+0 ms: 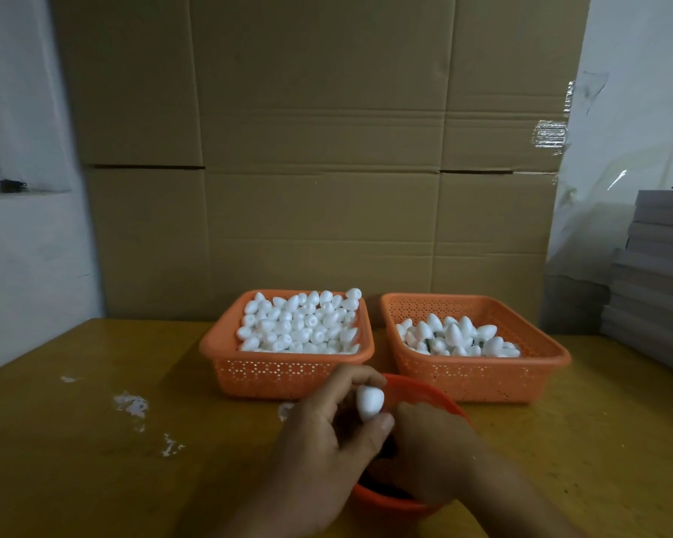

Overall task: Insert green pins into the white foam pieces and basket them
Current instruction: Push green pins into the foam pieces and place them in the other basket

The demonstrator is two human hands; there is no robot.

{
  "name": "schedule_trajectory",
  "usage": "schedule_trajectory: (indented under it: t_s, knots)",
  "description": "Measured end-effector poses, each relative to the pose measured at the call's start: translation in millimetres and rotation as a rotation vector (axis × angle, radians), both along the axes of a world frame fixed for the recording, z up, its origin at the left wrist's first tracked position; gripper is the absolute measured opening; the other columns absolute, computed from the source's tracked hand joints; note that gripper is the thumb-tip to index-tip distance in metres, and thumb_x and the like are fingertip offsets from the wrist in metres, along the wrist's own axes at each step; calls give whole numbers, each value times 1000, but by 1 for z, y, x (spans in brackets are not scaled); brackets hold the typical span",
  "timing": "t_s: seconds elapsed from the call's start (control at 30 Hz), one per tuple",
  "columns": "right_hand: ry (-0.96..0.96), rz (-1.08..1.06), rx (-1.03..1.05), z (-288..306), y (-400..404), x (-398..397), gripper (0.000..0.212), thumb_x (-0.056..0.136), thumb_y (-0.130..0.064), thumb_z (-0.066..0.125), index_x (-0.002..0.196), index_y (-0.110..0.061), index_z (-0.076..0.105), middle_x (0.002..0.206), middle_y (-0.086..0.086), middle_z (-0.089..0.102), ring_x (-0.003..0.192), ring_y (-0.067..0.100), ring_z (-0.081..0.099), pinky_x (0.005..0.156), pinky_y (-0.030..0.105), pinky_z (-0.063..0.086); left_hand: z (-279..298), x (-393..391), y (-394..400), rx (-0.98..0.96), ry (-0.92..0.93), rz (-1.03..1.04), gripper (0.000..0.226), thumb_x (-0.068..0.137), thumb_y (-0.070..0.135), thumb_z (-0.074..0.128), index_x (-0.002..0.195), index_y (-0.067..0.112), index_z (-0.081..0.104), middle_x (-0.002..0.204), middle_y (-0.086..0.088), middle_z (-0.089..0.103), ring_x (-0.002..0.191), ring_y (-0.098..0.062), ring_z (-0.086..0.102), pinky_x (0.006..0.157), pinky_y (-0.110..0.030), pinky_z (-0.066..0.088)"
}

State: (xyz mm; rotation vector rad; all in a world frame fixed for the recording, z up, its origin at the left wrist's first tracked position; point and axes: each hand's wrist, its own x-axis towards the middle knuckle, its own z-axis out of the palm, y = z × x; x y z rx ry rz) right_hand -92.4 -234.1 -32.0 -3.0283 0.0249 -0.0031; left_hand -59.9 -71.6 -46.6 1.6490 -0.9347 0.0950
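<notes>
Both hands over orange bowl (412, 506) (left (327, 440) pinching foam piece (370, 402)).

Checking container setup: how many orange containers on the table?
3: left basket heaped with foam pieces, right basket partly filled, and a round bowl in front, under the hands.

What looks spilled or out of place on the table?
White crumbs lie scattered on the table left of the baskets, with more specks nearer, likely foam bits. Nothing else stands out.
</notes>
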Motion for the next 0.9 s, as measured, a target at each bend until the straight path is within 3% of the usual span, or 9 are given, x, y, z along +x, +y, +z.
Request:
schedule_trajectory:
  t_s: [0.13, 0.23, 0.4, 0.47, 0.57, 0.63, 0.7, 0.77, 0.9]
  knots:
    - [-61, -54, 13, -4, -1, 4, 29, 88, -45, 58, 108, -24, 64, 103, -2, 69, 93, 21, 67, 80, 39, 57, -3, 0, 1, 10, 31, -7, 41, 83, 22, 68, 116, 46, 60, 106, 12, 69, 104, -7, 66, 86, -22, 53]
    - [-78, -83, 26, -6, -3, 4, 18, 86, -36, 62, 96, -22, 67, 94, -2, 70, 86, 20, 67, 76, 39, 58, -2, -1, 0, -23, 78, -16, 31, 88, 31, 65, 115, 46, 61, 105, 13, 71, 101, -5, 67, 83, -20, 52]
    - [-88, -97, 96, -9, -6, 6, 14, 88, -35, 64, 93, -24, 71, 91, -6, 71, 83, 14, 68, 78, 36, 60, 5, -3, 1, -77, 126, 1, 20, 88, 52, 62, 105, 43, 68, 81, 14, 69, 75, 2, 63, 69, -18, 49]
    - [-120, -106, 117, -9, -6, 5, 17, 90, -38, 63, 90, -23, 70, 87, -6, 70, 80, 13, 67, 77, 36, 60, 8, -2, 1, -130, 226, -5, 23, 88, 53, 66, 99, 35, 74, 76, 9, 66, 72, -4, 60, 67, -20, 49]
    - [-224, -129, 96, -7, -4, 2, 30, 93, -44, 56, 79, -19, 64, 75, -4, 63, 72, 15, 64, 70, 36, 57, 16, -2, 2, -317, 516, -128, 22, 83, 38, 72, 96, 22, 78, 80, -6, 64, 69, -12, 56, 60, -24, 46]
    - [-301, -136, 118, -3, -3, -1, 35, 96, -44, 51, 74, -18, 58, 70, -2, 59, 69, 17, 62, 66, 37, 53, 20, -2, 4, -426, 656, -199, 27, 82, 31, 66, 106, 22, 75, 81, -12, 64, 66, -15, 56, 57, -25, 45]
    - [-394, -118, 193, 2, -1, -5, 36, 99, -41, 49, 72, -18, 56, 67, -1, 58, 64, 16, 60, 63, 36, 51, 23, -1, 7, -482, 734, -233, 30, 87, 27, 61, 114, 22, 72, 80, -14, 63, 63, -17, 56, 55, -27, 44]
    - [-540, -83, 302, 6, 2, -10, 38, 99, -40, 51, 66, -20, 56, 59, -2, 56, 55, 12, 56, 55, 29, 45, 25, 0, 8, -507, 786, -241, 24, 91, 26, 58, 107, 17, 74, 78, -14, 62, 60, -18, 55, 52, -26, 43]
    - [-761, 15, 764, 12, 8, -23, 34, 92, -37, 64, 62, -20, 62, 49, -6, 55, 42, 4, 47, 44, 15, 34, 27, 0, 8, -545, 880, -239, 20, 90, 30, 62, 90, 12, 72, 75, -14, 61, 54, -17, 54, 46, -24, 44]
